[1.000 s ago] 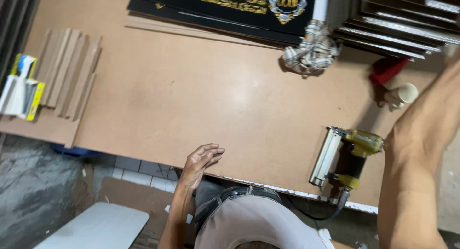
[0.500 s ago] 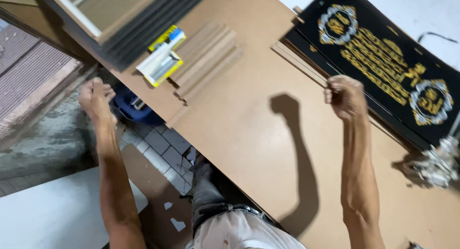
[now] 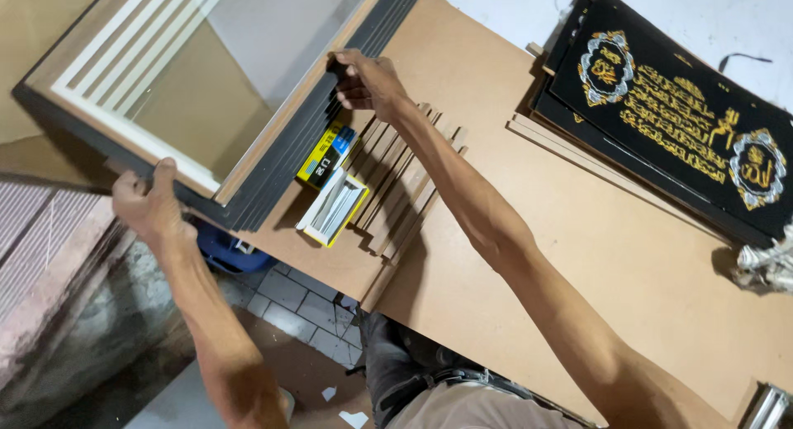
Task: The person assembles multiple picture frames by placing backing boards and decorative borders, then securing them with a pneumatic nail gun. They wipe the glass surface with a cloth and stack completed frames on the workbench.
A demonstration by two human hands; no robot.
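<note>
Both hands [image 3: 147, 204] grip dark ridged rectangular frame [image 3: 281, 161].

The frame [image 3: 248, 90] is large and rectangular, with a ribbed black outer moulding, a thin tan edge and white stepped inner strips around a clear pane. It is tilted, its far corner running out of the top left of view, its lower long side over the edge of the brown board. The left hand [image 3: 149, 206] grips its near corner and the right hand [image 3: 368, 82] clasps the black moulding on its long side.
</note>
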